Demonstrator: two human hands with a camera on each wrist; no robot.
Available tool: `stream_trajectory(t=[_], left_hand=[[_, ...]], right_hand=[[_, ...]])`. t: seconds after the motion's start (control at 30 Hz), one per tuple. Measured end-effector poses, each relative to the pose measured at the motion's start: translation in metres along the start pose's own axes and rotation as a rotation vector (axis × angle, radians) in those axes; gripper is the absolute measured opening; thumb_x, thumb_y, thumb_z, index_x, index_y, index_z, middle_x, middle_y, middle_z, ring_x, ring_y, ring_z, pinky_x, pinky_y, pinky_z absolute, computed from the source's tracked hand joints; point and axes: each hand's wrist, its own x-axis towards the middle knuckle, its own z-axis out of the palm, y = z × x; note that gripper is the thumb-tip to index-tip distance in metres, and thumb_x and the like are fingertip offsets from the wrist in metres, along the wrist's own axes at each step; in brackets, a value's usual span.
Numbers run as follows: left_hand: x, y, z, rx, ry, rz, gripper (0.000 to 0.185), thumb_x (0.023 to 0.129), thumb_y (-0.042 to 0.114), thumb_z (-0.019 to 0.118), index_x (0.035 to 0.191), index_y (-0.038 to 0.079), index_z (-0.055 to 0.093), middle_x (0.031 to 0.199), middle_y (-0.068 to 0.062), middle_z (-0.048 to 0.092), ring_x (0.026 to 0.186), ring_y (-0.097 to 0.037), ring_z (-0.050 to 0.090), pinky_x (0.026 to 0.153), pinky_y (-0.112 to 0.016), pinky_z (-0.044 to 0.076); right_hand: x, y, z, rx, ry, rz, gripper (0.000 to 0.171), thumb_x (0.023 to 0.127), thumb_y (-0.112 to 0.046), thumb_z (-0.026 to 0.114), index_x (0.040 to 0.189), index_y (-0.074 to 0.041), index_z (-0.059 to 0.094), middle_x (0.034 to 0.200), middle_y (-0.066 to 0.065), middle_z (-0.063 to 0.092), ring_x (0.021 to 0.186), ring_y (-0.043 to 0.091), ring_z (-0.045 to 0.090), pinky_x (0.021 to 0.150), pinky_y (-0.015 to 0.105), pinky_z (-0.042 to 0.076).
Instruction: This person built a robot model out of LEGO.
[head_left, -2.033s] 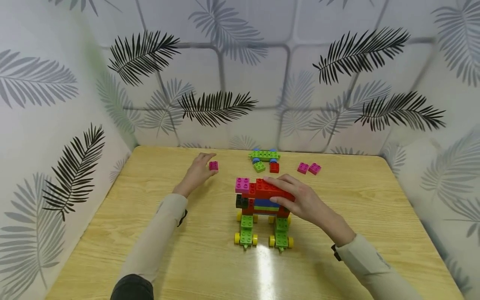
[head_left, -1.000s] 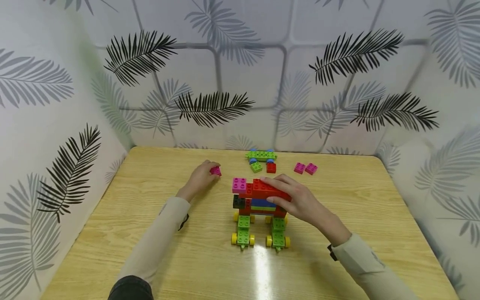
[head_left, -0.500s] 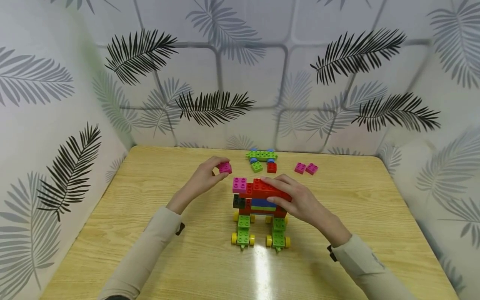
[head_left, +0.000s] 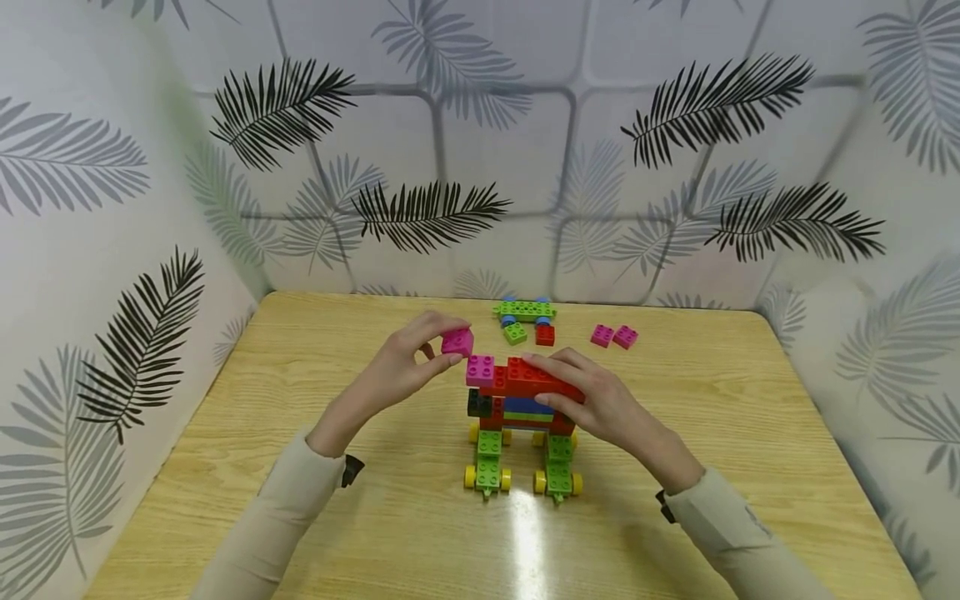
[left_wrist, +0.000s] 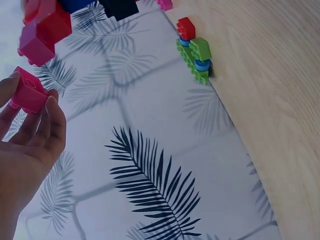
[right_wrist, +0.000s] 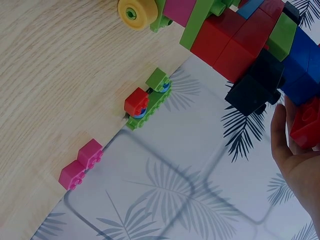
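A brick model [head_left: 521,408] of red, blue, black and pink bricks stands on two green wheeled bases [head_left: 487,471] in the middle of the wooden table [head_left: 375,500]. My right hand [head_left: 592,400] grips the model's red top bricks from the right; they show beside my fingers [right_wrist: 295,145] in the right wrist view. My left hand [head_left: 408,367] pinches a small pink brick [head_left: 457,342] in the air, just up and left of the model's pink corner brick [head_left: 480,370]. In the left wrist view the pink brick [left_wrist: 29,92] sits between my fingertips.
Near the far wall lie a green plate on blue wheels [head_left: 525,311], a green brick [head_left: 515,333], a red brick [head_left: 545,335] and two pink bricks [head_left: 613,337]. Leaf-patterned walls enclose the table at the back and on both sides.
My left hand picked the pink brick up from the table at the far left and carried it right, up to the model's pink corner. The right hand stayed on the model.
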Motion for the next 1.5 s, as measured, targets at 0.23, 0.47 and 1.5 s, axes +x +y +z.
stream_trajectory(t=[0.23,0.47,1.5], left_hand=[[-0.004,0.007,0.002,0.003,-0.014,0.095,0.040,0.087,0.003,0.070,0.126,0.006,0.060,0.115,-0.005,0.060,0.100,-0.016,0.055,0.069,-0.031,0.051],[-0.006,0.011,0.003,0.034,-0.042,0.097,0.040,0.088,0.005,0.069,0.127,0.006,0.060,0.117,-0.006,0.059,0.103,-0.017,0.055,0.076,-0.029,0.050],[-0.012,0.005,0.024,0.009,0.037,0.178,0.058,0.079,0.001,0.077,0.133,0.009,0.057,0.117,-0.010,0.054,0.098,-0.019,0.052,0.075,-0.035,0.053]], right_hand=[[0.000,0.001,0.001,0.004,0.017,-0.024,0.058,0.084,-0.013,0.074,0.139,-0.018,0.054,0.109,0.000,0.059,0.091,0.011,0.056,0.075,0.031,0.053],[0.000,0.001,0.001,0.006,0.015,-0.030,0.058,0.085,-0.012,0.074,0.139,-0.018,0.053,0.109,0.000,0.059,0.090,0.010,0.056,0.074,0.031,0.053],[-0.001,0.002,0.001,0.003,0.019,-0.021,0.059,0.084,-0.013,0.075,0.138,-0.018,0.054,0.112,0.002,0.059,0.091,0.012,0.057,0.076,0.032,0.054]])
